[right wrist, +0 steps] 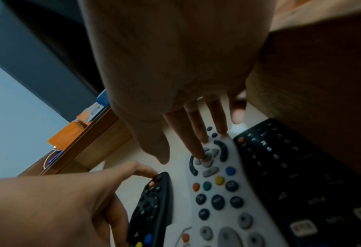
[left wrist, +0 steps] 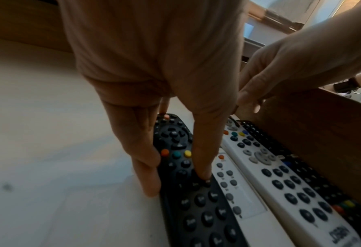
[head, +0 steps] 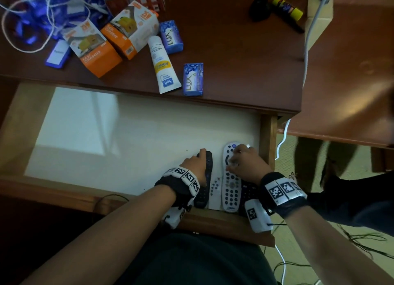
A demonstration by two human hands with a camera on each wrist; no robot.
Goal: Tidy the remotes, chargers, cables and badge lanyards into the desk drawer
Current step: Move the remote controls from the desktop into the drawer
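Note:
The open desk drawer [head: 128, 135] has a white bottom. Several remotes lie side by side in its front right corner. My left hand [head: 197, 163] [left wrist: 177, 183] grips the leftmost black remote [head: 202, 197] [left wrist: 200, 217] [right wrist: 152, 208], thumb and fingers along its edges and one fingertip at its far end. My right hand [head: 241, 159] [right wrist: 186, 150] rests straight fingers on the buttons of the big white remote [head: 231, 191] [left wrist: 291, 188] [right wrist: 217, 200]. Between the two lies a small white remote [head: 215, 191] [left wrist: 238, 200]. Another black remote [head: 248, 191] [right wrist: 291, 167] lies against the drawer's right wall [head: 266, 139].
On the desk behind the drawer are two orange charger boxes [head: 93, 50] [head: 130, 29], a tangle of white cables and blue lanyards [head: 32, 18], a blue badge [head: 58, 53], a cream tube [head: 162, 65], two soap boxes [head: 193, 79] and a glue stick [head: 287, 10].

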